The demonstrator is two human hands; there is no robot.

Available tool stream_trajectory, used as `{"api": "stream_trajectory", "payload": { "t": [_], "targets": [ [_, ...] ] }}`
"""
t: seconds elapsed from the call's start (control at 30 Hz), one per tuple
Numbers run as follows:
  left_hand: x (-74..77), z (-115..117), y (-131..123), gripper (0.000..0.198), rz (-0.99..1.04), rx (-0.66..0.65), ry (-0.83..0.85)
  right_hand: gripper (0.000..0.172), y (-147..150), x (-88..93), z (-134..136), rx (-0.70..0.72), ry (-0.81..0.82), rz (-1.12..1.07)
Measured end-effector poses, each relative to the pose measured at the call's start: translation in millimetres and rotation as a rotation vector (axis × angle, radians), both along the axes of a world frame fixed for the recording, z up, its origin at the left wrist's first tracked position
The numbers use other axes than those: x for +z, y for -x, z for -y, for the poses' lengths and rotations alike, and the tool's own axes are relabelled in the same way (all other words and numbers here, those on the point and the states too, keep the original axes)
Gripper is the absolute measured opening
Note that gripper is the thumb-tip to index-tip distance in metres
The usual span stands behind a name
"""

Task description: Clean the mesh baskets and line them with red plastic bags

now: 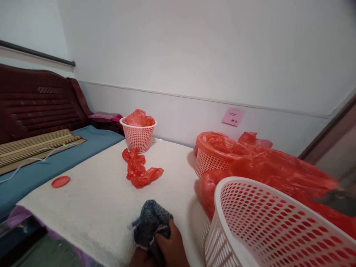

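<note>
A crumpled dark blue-grey cloth [150, 222] with a lighter edge is bunched up at the front of the white-covered table [91, 218]. My right hand [172, 247] is closed on its right side, thumb pressed into the folds. Lower down, my left hand [141, 257] grips the cloth from below, mostly cut off by the bottom of the view. A crumpled red plastic bag [139, 170] lies on the table beyond the cloth. To the right of my hands stands a large white perforated basket [226, 226].
A small white basket [139, 137] holding red plastic stands at the back. Red bags [275, 167] cover another basket [208, 161] on the right. A red lid-like disc [60, 181] lies near the left edge. Beyond are a blue-covered bench [96, 139] and a pink note [233, 116].
</note>
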State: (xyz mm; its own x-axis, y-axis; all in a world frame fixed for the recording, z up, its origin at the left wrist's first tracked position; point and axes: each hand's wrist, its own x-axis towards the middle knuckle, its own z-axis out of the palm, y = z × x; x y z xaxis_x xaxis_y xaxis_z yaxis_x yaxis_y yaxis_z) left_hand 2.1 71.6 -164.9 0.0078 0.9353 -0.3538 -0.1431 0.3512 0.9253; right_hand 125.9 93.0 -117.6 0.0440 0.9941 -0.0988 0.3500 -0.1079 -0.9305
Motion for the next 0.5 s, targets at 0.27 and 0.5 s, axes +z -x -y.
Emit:
{"api": "stream_trajectory", "payload": {
  "t": [0.27,0.5],
  "targets": [
    [11.7,-14,31,0.024,-0.146,0.092,-0.129,0.040,-25,2.2,-18,-0.232,-0.029,0.211],
    [-21.1,-28,34,0.015,-0.144,0.104,-0.134,0.046,-5,-50.7,-32,0.060,-0.030,0.796]
  ]
}}
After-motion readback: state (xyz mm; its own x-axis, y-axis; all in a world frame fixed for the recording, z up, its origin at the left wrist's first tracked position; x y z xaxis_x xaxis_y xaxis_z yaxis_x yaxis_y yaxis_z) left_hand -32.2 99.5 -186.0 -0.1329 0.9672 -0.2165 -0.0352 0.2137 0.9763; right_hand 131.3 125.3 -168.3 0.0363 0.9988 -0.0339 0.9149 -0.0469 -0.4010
